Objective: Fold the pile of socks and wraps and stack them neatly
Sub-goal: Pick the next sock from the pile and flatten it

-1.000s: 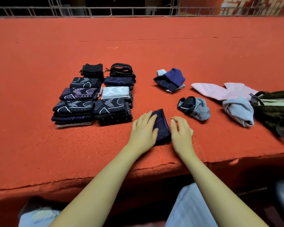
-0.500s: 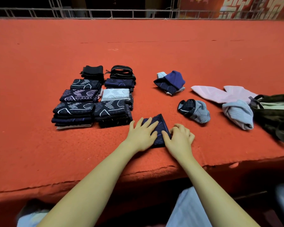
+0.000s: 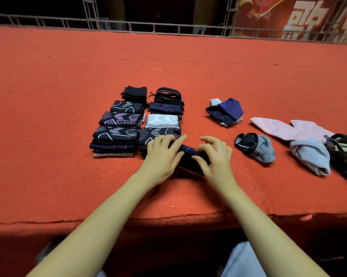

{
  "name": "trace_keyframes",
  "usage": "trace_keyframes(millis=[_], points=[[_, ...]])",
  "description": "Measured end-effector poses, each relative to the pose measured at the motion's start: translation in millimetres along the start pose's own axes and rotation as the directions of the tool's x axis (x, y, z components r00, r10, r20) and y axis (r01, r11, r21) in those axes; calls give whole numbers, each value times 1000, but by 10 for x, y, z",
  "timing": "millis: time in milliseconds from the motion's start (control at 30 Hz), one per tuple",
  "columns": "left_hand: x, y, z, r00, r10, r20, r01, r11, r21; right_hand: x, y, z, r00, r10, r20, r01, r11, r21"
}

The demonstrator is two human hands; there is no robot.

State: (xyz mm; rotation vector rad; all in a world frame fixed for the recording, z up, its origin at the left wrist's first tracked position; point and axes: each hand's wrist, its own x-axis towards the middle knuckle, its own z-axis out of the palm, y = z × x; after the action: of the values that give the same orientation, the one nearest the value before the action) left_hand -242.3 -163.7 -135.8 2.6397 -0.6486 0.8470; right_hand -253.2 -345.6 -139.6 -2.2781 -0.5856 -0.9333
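Both my hands are on one dark navy folded cloth piece [image 3: 190,156], a sock or a wrap, hard to say which under motion blur. It lies on the red felt-covered table [image 3: 68,176], near the front edge, just right of the folded stacks.

My left hand [image 3: 162,154]: fingers nearly straight, spread, lying over the left end of the navy piece; the index reaches forward along its top edge. Pressing rather than clutching, as far as I can see.

My right hand [image 3: 214,156]: fingers bent, the thumb and fingertips pinching the right end of the piece.

Folded stacks, two columns of dark patterned pieces [image 3: 116,136], sit left of my hands; one white patterned folded piece [image 3: 161,121] lies in the right column. My left hand overlaps the nearest stack of that column in the view; whether it touches, I cannot tell.

Unfolded items to the right, apart from each other:
- blue and navy crumpled bundle [image 3: 226,111], farther back
- grey ribbed sock with dark checked lining [image 3: 255,147], just right of my right hand
- pale pink flat sock pair [image 3: 284,128]
- light blue-grey ribbed sock [image 3: 310,155], touching the pink pair

An olive-green cloth bag [image 3: 346,152] sits at the right edge. A metal railing [image 3: 168,29] runs behind the table.
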Motion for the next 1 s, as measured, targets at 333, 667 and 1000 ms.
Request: trace_keyframes(millis=[333,667,1000], points=[[-508,-247,43,998,-33,-55,23,984,-177,-37,-80,224,979,-98,179,97,995,14],[-552,-392,-131,928,150,-340,-101,982,157,63,-112,372,955,-279,105,286,956,-60],[-777,-436,-139,972,-13,233,-30,984,178,-230,-53,564,908,-146,393,137,989,51]])
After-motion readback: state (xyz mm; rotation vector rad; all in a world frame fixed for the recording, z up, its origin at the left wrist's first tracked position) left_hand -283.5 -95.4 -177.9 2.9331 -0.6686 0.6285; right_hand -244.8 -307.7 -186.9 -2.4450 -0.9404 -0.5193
